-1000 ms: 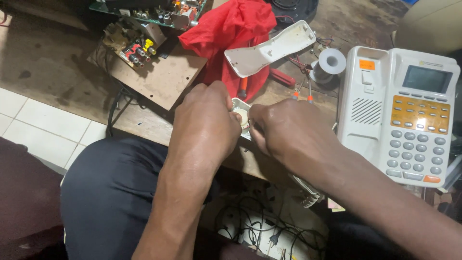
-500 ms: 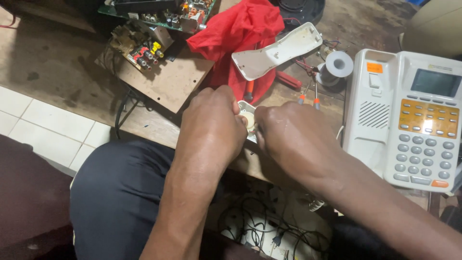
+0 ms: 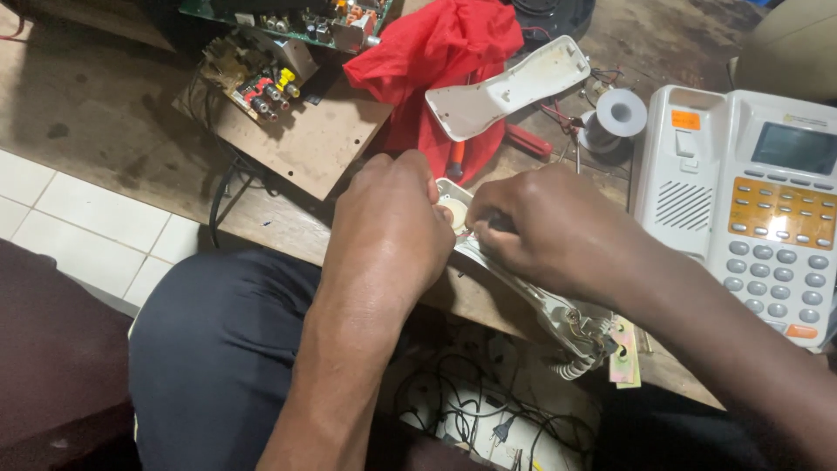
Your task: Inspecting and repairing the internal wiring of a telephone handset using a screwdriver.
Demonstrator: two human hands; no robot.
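handset half (image 3: 558, 305), opened up with its insides showing, lies slantwise across the near edge of the wooden bench (image 3: 105, 113), its round earpiece end up between the two hands and its lower end, with bare contacts and a coiled cord, hanging off toward the lap. left hand (image 3: 388, 231) is curled closed over the earpiece end, fingertips pinched against the pale round disc there, back of the hand hiding most of the grip. right hand (image 3: 545, 227) is also closed, fingers bent down onto the handset body just beside the disc; whether it pinches a thin red wire there i cannot tell. the hands nearly touch each other over the part. farther back lie the handset's white cover (image 3: 510, 87), a red cloth (image 3: 445, 52), a spool of solder (image 3: 621, 113), circuit boards (image 3: 279, 52), and to the right the white desk phone base (image 3: 750, 201).
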